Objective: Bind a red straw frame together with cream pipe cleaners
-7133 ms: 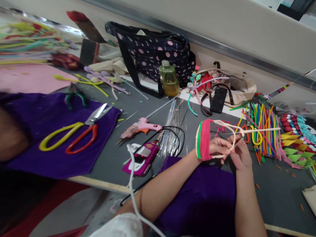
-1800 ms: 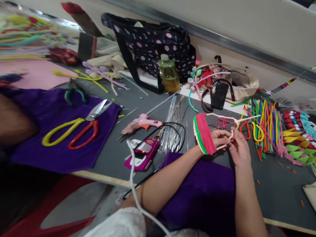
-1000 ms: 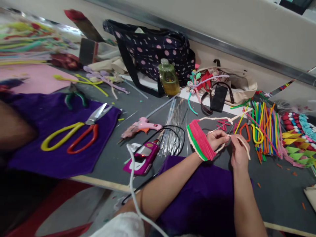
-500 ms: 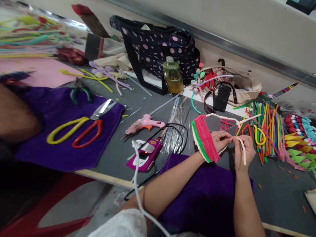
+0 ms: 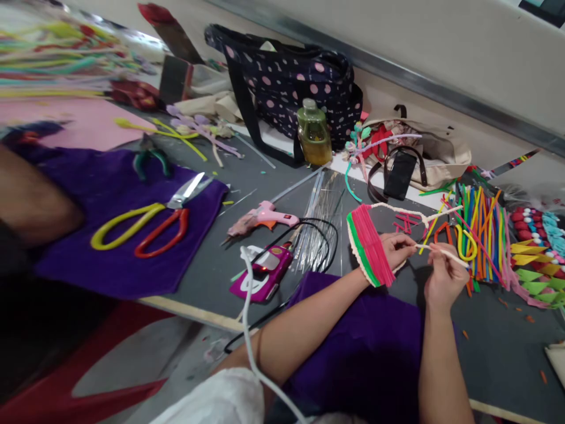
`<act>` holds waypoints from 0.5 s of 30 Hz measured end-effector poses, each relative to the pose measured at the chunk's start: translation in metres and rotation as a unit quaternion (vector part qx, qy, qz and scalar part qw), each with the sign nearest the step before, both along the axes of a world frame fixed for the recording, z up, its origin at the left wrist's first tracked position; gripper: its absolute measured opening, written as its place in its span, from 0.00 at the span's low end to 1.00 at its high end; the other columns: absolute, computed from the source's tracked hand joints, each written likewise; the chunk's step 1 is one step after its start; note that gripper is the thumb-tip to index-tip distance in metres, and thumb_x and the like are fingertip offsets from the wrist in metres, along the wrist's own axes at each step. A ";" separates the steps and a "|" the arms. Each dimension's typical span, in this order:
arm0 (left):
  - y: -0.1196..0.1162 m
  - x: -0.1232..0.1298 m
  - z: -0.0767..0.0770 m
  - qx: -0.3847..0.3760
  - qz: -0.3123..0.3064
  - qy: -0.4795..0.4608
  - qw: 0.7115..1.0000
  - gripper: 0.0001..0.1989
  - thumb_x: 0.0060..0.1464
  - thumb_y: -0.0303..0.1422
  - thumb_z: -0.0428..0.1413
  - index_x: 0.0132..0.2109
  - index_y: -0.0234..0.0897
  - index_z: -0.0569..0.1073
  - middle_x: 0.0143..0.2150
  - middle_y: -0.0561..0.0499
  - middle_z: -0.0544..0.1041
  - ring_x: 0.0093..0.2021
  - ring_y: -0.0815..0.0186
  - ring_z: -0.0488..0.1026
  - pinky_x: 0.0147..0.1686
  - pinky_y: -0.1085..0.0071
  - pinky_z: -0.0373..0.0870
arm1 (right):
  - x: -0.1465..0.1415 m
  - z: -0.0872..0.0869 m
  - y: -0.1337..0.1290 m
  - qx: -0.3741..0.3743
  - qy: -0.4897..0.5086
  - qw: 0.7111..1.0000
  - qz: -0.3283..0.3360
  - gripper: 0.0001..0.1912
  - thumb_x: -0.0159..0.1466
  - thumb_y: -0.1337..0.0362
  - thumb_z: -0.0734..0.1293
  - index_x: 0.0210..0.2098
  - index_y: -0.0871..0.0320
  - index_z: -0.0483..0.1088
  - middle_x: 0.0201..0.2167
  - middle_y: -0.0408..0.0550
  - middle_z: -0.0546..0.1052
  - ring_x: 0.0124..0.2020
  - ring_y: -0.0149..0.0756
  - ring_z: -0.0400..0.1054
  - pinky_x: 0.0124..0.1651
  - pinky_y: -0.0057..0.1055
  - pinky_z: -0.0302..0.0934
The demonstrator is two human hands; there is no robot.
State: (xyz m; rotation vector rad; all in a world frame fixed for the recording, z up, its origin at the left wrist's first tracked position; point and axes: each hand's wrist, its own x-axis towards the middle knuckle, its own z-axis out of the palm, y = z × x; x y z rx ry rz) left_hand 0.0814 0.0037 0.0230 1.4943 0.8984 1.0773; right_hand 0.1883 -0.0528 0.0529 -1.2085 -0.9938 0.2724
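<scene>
A pink, green and cream piece made of fuzzy stems [image 5: 373,246] rests over my left wrist, with a white stem frame [image 5: 404,210] reaching out from its top. My left hand [image 5: 397,248] pinches one end of a white stem [image 5: 452,257]. The fingers of my right hand [image 5: 444,274] are closed on the same stem, a little to the right, and its free end sticks out past them. A short stretch of stem shows between the two hands. Behind my right hand lie scissors with a yellow and orange handle [image 5: 468,242].
A glue gun [image 5: 267,217], magenta device [image 5: 267,274] and clear sticks [image 5: 315,235] lie left. Large scissors [image 5: 148,227] rest on purple cloth [image 5: 110,268] near another person's arm [image 5: 35,197]. Colored stems [image 5: 481,235] lie right. A bottle [image 5: 314,135] and bag [image 5: 286,88] stand behind.
My right hand has moved right, away from my left. The white stem that hung down from it now points right, and more stem shows between the hands. The view has shifted slightly.
</scene>
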 end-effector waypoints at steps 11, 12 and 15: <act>-0.008 0.001 0.015 -0.005 -0.013 -0.026 1.000 0.05 0.50 0.26 0.57 0.28 0.35 0.76 0.24 0.53 0.73 0.28 0.69 0.69 0.31 0.74 0.65 | 0.017 0.001 0.004 -0.107 0.277 0.948 0.117 0.12 0.53 0.57 0.73 0.28 0.59 0.72 0.17 0.37 0.67 0.17 0.21 0.55 0.19 0.19 0.47; -0.007 0.001 0.016 -0.001 -0.008 -0.023 1.000 0.05 0.50 0.26 0.57 0.28 0.35 0.76 0.24 0.53 0.73 0.29 0.69 0.69 0.32 0.74 0.65 | 0.018 0.001 0.004 -0.126 0.284 0.940 0.140 0.12 0.52 0.58 0.74 0.27 0.59 0.71 0.17 0.37 0.67 0.17 0.21 0.54 0.19 0.19 0.47; -0.005 -0.002 0.017 0.014 -0.008 -0.012 1.000 0.05 0.51 0.27 0.57 0.28 0.35 0.76 0.25 0.53 0.74 0.29 0.69 0.69 0.34 0.73 0.66 | 0.019 0.000 0.002 -0.189 0.303 0.911 0.207 0.13 0.51 0.58 0.74 0.23 0.60 0.69 0.18 0.38 0.67 0.18 0.21 0.54 0.18 0.18 0.47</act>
